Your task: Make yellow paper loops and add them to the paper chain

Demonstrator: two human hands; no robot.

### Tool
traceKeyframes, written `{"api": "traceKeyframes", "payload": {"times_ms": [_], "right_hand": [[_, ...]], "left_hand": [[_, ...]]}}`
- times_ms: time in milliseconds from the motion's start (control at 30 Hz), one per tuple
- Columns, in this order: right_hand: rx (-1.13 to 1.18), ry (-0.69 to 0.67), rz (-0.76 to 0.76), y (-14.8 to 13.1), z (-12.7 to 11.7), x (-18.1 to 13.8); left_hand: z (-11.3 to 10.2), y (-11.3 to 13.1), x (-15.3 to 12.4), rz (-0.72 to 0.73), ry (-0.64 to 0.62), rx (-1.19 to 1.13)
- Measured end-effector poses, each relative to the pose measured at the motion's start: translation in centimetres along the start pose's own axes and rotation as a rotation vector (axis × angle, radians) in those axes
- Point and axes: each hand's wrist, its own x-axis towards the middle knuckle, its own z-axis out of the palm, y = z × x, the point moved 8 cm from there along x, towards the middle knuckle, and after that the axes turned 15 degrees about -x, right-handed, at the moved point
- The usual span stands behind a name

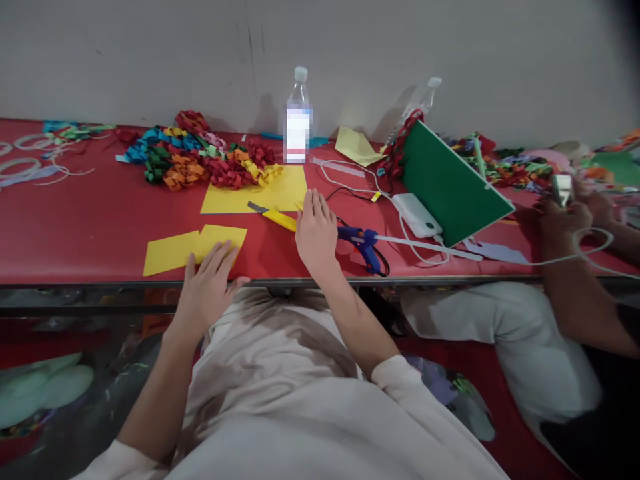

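Note:
My left hand [207, 283] lies with its fingers spread over two yellow paper pieces [173, 253] at the table's front edge. Its fingertips touch the right-hand piece. My right hand [317, 233] is stretched out, palm down, beside a yellow utility knife [280, 219] whose blade points left. That hand hides the knife's rear end. Just right of it lies a blue hot glue gun [367, 245] with a long white glue stick [427, 247] in its back. Behind the knife is a larger yellow sheet [255, 197], partly under paper chains.
Colourful paper chains [200, 160] lie at the back. A bottle [299, 127] stands against the wall. To the right, a green board [450, 183] leans behind a white power bank [415, 215] with cables. Another person's hands hold a phone [563, 189] at the far right.

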Motion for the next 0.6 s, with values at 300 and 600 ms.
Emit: {"api": "traceKeyframes", "payload": {"times_ms": [300,600], "right_hand": [[0.388,-0.146,-0.535,-6.0,-2.4,-5.4],[1.082,-0.427,0.128,-0.9,1.6,-5.5]], "left_hand": [[-4.9,1.9,-1.3,0.2,0.284,-0.274],[-0.7,1.2,2.6,-0.336,0.179,-0.976]]}}
